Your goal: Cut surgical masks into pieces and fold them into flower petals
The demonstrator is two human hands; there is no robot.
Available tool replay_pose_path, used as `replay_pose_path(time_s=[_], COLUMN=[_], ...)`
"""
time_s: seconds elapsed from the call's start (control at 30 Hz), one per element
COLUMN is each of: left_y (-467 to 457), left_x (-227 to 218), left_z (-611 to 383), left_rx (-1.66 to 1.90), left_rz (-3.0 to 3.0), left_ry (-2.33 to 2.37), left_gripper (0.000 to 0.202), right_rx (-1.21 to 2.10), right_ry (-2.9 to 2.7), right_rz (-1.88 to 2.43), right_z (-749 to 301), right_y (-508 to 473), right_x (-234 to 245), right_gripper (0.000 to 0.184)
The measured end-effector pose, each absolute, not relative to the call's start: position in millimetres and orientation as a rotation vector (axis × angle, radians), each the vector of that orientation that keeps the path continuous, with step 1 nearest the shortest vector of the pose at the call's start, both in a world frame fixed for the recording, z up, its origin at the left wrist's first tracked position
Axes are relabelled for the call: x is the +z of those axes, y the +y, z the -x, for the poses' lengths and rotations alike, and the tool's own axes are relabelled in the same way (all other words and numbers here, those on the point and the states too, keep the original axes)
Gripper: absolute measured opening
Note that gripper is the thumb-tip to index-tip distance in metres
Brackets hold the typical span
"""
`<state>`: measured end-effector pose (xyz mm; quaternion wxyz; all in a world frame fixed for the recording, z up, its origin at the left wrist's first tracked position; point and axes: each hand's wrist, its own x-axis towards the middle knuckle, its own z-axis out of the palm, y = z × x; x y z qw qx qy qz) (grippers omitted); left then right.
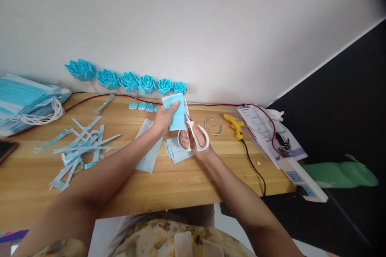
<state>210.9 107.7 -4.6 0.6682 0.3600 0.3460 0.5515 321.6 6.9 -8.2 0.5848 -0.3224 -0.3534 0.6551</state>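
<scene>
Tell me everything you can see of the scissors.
The scissors have thick off-white, plastic-looking loop handles and shiny silvery blades that look like metal, joined at a pivot. The right hand grips them above the wooden table, with digits through the loops. The blades point toward the wall, beside the right edge of the blue sheet in the left hand. The loops stand apart, so the blades seem partly open; whether they touch the sheet is unclear.

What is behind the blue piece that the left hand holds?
Around the blue piece, blue flowers show above, small blue shapes to the left and a red cable to the right. Whatever the piece itself covers cannot be seen.
</scene>
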Motion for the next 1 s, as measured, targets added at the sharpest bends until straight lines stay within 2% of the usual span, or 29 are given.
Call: replay_pose_path(time_s=[0.17, 0.53, 1.0], left_y=[108.6, 107.5, 112.4], left_x=[-4.3, -1.0, -0.2], left_z=[-211.0, -209.7, -206.9], left_rx=[1.252, 1.244, 1.264], left_rz=[-0.797, -0.794, -0.825], left_ry=[0.78, 0.761, 0.792], left_gripper=[0.049, 0.059, 0.058], right_rx=[1.504, 1.474, 1.588], right_ry=[-0.825, -0.849, -0.882], right_rz=[0.764, 0.796, 0.765], right_z=[-321.2, -320.9, -324.6], right_y=[7.3, 6.5, 7.4], right_x=[-8.0, -7.1, -6.7], right_gripper=[0.074, 0.08, 0.055])
